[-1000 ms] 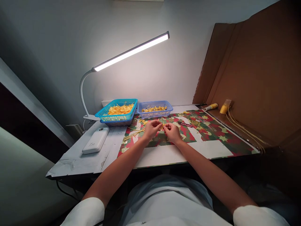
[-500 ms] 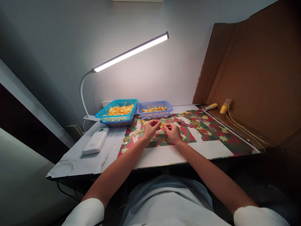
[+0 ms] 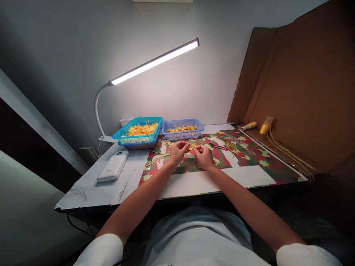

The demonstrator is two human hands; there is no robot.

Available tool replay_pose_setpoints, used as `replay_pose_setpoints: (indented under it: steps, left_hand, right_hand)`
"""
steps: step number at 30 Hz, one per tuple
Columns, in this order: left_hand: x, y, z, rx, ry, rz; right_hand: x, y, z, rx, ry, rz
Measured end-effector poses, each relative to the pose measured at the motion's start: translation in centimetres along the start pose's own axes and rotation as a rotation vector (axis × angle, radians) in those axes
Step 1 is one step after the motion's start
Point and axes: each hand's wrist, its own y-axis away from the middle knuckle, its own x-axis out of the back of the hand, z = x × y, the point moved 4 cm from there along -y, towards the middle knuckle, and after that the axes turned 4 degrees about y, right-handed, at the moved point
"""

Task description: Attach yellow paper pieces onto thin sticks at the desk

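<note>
Over the camouflage-patterned sheet (image 3: 191, 167), my left hand (image 3: 179, 152) and my right hand (image 3: 203, 155) face each other, fingertips pinched. Between them is a small yellow ribbon-like piece (image 3: 191, 147), gripped from both sides; its exact shape is too small to make out. Beyond my left hand lie a few loose yellow pieces (image 3: 168, 143). Flat yellow cords (image 3: 155, 159) rest to its left. Right of my right hand are a pair of dark and pink thread snips (image 3: 217, 146) and a scatter of thin yellow scraps (image 3: 233, 147).
Against the wall stand a turquoise basket (image 3: 118, 135) heaped with yellow pieces and a lavender basket (image 3: 199, 128) holding smaller yellow items. A lit desk lamp (image 3: 97, 107) rises behind a white power bank (image 3: 113, 166). Yellow thread spools (image 3: 250, 126) lie beside a cardboard panel (image 3: 299, 88) on the right.
Since a second ago, my fingertips have drawn slightly apart, and more of the yellow piece shows between them. Both hands stay at nearly the same place. The things on the table have not moved.
</note>
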Motion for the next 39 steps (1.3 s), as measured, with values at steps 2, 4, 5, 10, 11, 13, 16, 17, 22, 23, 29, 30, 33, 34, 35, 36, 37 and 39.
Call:
replay_pose_setpoints:
  steps: [2, 4, 5, 10, 11, 13, 16, 17, 22, 23, 29, 30, 33, 34, 35, 36, 37, 39]
  left_hand:
    - [0.0, 0.1, 0.2, -0.036, -0.025, -0.004]
    - [0.0, 0.2, 0.5, -0.080, -0.050, -0.015]
    - [0.0, 0.2, 0.6, -0.103, -0.064, -0.022]
    - [-0.2, 0.6, 0.7, -0.189, -0.145, -0.059]
    - [-0.3, 0.6, 0.6, -0.204, -0.152, -0.067]
    - [-0.4, 0.7, 0.5, -0.240, -0.163, -0.073]
    - [-0.4, 0.8, 0.3, -0.301, -0.173, -0.078]
    - [-0.4, 0.8, 0.3, -0.319, -0.169, -0.079]
    - [-0.3, 0.9, 0.7, -0.373, -0.142, -0.063]
    - [-0.4, 0.9, 0.8, -0.374, -0.133, -0.058]
    - [-0.6, 1.3, 1.7, -0.391, -0.134, -0.053]
    - [-0.6, 1.3, 1.8, -0.397, -0.147, -0.059]
    - [-0.6, 1.3, 1.9, -0.403, -0.181, -0.062]
    - [-0.5, 1.3, 1.9, -0.404, -0.190, -0.058]
    - [-0.5, 1.3, 2.0, -0.406, -0.198, -0.056]
    - [-0.5, 1.3, 2.1, -0.409, -0.205, -0.056]
    - [-0.5, 1.3, 2.1, -0.412, -0.211, -0.056]
    - [-0.5, 1.3, 2.3, -0.409, -0.215, -0.061]
  right_hand:
    - [0.0, 0.0, 0.0, 0.000, 0.000, 0.006]
    - [0.0, 0.1, -0.1, -0.005, -0.005, 0.007]
    - [0.0, 0.1, -0.1, -0.005, -0.008, 0.006]
    - [0.1, 0.1, -0.3, 0.024, 0.001, 0.029]
    - [0.1, 0.1, -0.3, 0.033, 0.002, 0.033]
    - [0.1, 0.1, -0.4, 0.048, -0.010, 0.033]
    - [0.1, 0.1, -0.5, 0.075, -0.040, 0.028]
    - [0.1, 0.1, -0.6, 0.088, -0.045, 0.027]
    - [0.0, 0.2, -0.9, 0.172, -0.047, 0.015]
    - [0.0, 0.2, -0.9, 0.186, -0.055, 0.010]
    - [0.0, 0.1, -1.0, 0.210, -0.081, -0.005]
    - [0.0, 0.1, -1.0, 0.211, -0.075, -0.003]
    - [0.1, 0.2, -1.3, 0.212, -0.073, -0.004]
    - [0.1, 0.3, -1.4, 0.212, -0.076, -0.005]
    - [0.1, 0.3, -1.5, 0.212, -0.075, -0.005]
    - [0.1, 0.3, -1.6, 0.211, -0.071, -0.004]
    - [0.2, 0.3, -1.6, 0.209, -0.065, -0.003]
    - [0.2, 0.3, -1.6, 0.208, -0.052, -0.002]
